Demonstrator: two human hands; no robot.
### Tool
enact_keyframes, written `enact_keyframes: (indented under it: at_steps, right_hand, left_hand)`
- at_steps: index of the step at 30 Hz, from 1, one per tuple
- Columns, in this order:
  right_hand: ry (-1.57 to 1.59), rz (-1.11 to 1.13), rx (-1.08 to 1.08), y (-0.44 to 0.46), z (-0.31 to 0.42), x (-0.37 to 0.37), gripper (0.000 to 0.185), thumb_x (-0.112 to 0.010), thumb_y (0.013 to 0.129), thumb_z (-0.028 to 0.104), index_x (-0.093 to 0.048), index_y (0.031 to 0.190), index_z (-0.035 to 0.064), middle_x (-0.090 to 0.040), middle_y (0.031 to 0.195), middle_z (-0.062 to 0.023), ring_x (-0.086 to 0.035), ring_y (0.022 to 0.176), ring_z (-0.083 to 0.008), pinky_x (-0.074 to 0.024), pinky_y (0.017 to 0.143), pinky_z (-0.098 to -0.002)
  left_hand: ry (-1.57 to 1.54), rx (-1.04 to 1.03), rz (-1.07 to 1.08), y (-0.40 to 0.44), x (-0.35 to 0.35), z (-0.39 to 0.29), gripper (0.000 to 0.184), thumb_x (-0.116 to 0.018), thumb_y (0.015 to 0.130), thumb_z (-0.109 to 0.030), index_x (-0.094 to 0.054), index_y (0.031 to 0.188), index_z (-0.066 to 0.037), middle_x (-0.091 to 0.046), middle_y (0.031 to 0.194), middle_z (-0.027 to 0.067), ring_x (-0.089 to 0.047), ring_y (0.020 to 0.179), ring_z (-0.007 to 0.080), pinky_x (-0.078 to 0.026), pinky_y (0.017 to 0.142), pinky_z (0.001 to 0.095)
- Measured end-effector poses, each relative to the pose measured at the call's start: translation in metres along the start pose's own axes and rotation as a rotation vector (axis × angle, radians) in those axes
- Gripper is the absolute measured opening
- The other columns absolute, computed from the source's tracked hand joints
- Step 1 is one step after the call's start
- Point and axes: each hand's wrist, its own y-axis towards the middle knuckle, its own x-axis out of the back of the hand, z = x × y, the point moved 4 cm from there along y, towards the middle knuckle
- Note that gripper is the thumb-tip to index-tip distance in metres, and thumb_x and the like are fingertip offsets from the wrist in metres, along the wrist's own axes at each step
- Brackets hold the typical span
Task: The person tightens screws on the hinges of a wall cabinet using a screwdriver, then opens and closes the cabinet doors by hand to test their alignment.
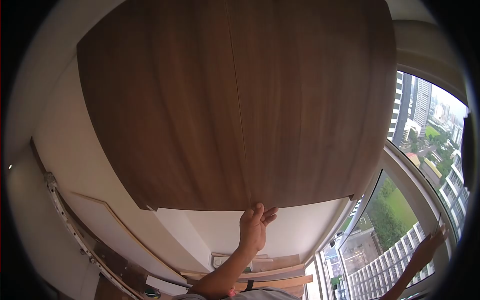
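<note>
Overhead hangs a brown wood-grain cabinet (200,110) with two doors split by a vertical seam. At its lower edge, where the seam ends, my left hand (254,227) reaches up with curled fingers, thumb and fingertips against the edge of the cabinet door (310,150). Far to the right, my right hand (431,243) is raised in front of the window frame (420,185). Its fingers look bent together, and a thin dark line rises from them. Whether that is a held thing is too small to make out.
Windows on the right show tall buildings (422,102) and green ground far below. Wooden boards (280,282) lie low behind my arm. At left, a long metal level-like bar (75,232) and a pale panel (125,230) lean near the wall.
</note>
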Motion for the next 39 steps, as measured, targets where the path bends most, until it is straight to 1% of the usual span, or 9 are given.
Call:
enact_keyframes:
  at_steps: [13, 22, 25, 26, 27, 29, 32, 37, 39]
  right_hand:
    - [0.010, -0.086, 0.026, -0.004, 0.005, -0.011, 0.057, -0.046, 0.105, 0.013, -0.029, 0.159, 0.0195, -0.024, 0.165, -0.0155, -0.050, 0.137, -0.0354, -0.0564, 0.097, -0.0426]
    - [0.038, -0.174, 0.088, -0.008, 0.000, -0.019, 0.058, -0.045, 0.105, 0.013, -0.027, 0.160, 0.0197, -0.022, 0.167, -0.0143, -0.044, 0.142, -0.0347, -0.0542, 0.101, -0.0416]
    - [0.128, -0.106, 0.005, -0.001, 0.001, -0.026, 0.060, -0.045, 0.103, 0.011, -0.027, 0.160, 0.0179, -0.023, 0.167, -0.0146, -0.043, 0.143, -0.0352, -0.0526, 0.103, -0.0425]
    - [0.126, -0.106, 0.006, -0.004, 0.004, -0.017, 0.061, -0.047, 0.102, 0.009, -0.029, 0.160, 0.0178, -0.024, 0.166, -0.0152, -0.044, 0.142, -0.0368, -0.0530, 0.101, -0.0435]
    - [0.123, -0.107, 0.006, -0.006, 0.008, -0.011, 0.062, -0.049, 0.101, 0.008, -0.030, 0.159, 0.0177, -0.026, 0.165, -0.0157, -0.046, 0.140, -0.0384, -0.0535, 0.099, -0.0446]
    - [0.198, -0.064, -0.057, -0.005, 0.020, 0.009, 0.063, -0.054, 0.096, 0.005, -0.035, 0.155, 0.0171, -0.029, 0.163, -0.0156, -0.056, 0.127, -0.0413, -0.0570, 0.088, -0.0466]
    - [0.113, 0.001, -0.101, 0.004, 0.043, 0.039, 0.064, -0.060, 0.091, 0.000, -0.039, 0.150, 0.0143, -0.030, 0.161, -0.0168, -0.067, 0.106, -0.0414, -0.0589, 0.075, -0.0475]
    - [0.112, 0.007, -0.098, 0.003, 0.040, 0.040, 0.063, -0.062, 0.089, -0.001, -0.041, 0.147, 0.0132, -0.031, 0.160, -0.0179, -0.069, 0.103, -0.0381, -0.0616, 0.073, -0.0416]
    - [0.112, -0.001, -0.088, 0.003, 0.040, 0.041, 0.063, -0.062, 0.089, -0.001, -0.041, 0.147, 0.0131, -0.031, 0.160, -0.0180, -0.069, 0.103, -0.0378, -0.0618, 0.073, -0.0410]
  left_hand:
    - [0.096, -0.187, -0.073, -0.055, -0.003, 0.012, 0.021, -0.063, 0.102, -0.026, -0.060, 0.103, -0.005, -0.072, 0.097, 0.0140, -0.073, 0.087, 0.0264, -0.058, 0.077, 0.0371]
    - [0.595, -0.478, 0.279, -0.113, -0.005, 0.004, 0.020, -0.062, 0.102, -0.015, -0.067, 0.106, 0.005, -0.074, 0.098, 0.0168, -0.071, 0.091, 0.0223, -0.057, 0.088, 0.0411]
    - [0.772, -0.188, 0.383, -0.117, 0.012, 0.020, 0.044, -0.072, 0.095, -0.017, -0.057, 0.133, 0.000, -0.063, 0.129, 0.0174, -0.063, 0.107, 0.0230, -0.053, 0.088, 0.0328]
    - [0.833, -0.179, 0.477, -0.115, 0.015, 0.021, 0.052, -0.071, 0.095, -0.015, -0.051, 0.141, -0.003, -0.056, 0.141, 0.0196, -0.060, 0.121, 0.0265, -0.049, 0.100, 0.0344]
    - [0.836, -0.145, 0.529, -0.116, 0.014, 0.027, 0.052, -0.071, 0.095, -0.015, -0.051, 0.141, -0.003, -0.056, 0.141, 0.0196, -0.060, 0.121, 0.0265, -0.049, 0.100, 0.0344]
    - [0.511, -0.441, 0.322, -0.118, -0.009, 0.004, 0.022, -0.063, 0.100, -0.015, -0.069, 0.101, 0.006, -0.073, 0.092, 0.0153, -0.070, 0.089, 0.0229, -0.057, 0.084, 0.0408]
    - [0.597, -0.474, 0.242, -0.109, -0.016, -0.001, 0.036, -0.060, 0.098, -0.029, -0.067, 0.097, 0.006, -0.071, 0.087, 0.0148, -0.069, 0.078, 0.0220, -0.057, 0.074, 0.0377]
    - [0.530, -0.458, 0.116, -0.086, -0.001, -0.001, 0.030, -0.059, 0.099, -0.025, -0.062, 0.102, 0.004, -0.071, 0.092, 0.0154, -0.068, 0.072, 0.0222, -0.057, 0.070, 0.0355]
    - [0.474, -0.321, -0.084, -0.071, 0.010, 0.000, 0.028, -0.059, 0.100, -0.031, -0.060, 0.099, -0.003, -0.067, 0.087, 0.0106, -0.065, 0.069, 0.0196, -0.055, 0.065, 0.0333]
